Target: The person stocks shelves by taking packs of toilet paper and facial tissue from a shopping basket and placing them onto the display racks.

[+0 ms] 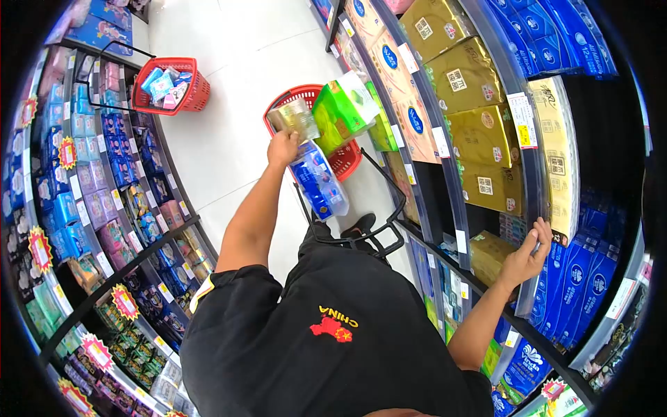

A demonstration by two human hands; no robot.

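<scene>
My left hand (283,148) is closed on a gold tissue pack (295,118) in clear wrap, over the red shopping basket (342,167). A bright green tissue pack (333,118) with a white end sticks up out of that basket. Just below my left hand, a blue tissue pack (316,182) leans over the basket's near side. On the right, my right hand (526,256) reaches to the shelf, fingers extended and fingertips at the near end of a cream-gold tissue pack (560,160). That pack stands along the shelf's front rail.
Another red basket (189,87) with small packs stands on the white floor (229,83). Shelves of small packs (87,174) line the left. Gold packs (483,132) and blue packs (577,278) fill the right shelves. The basket's black handle (389,233) lies near my legs.
</scene>
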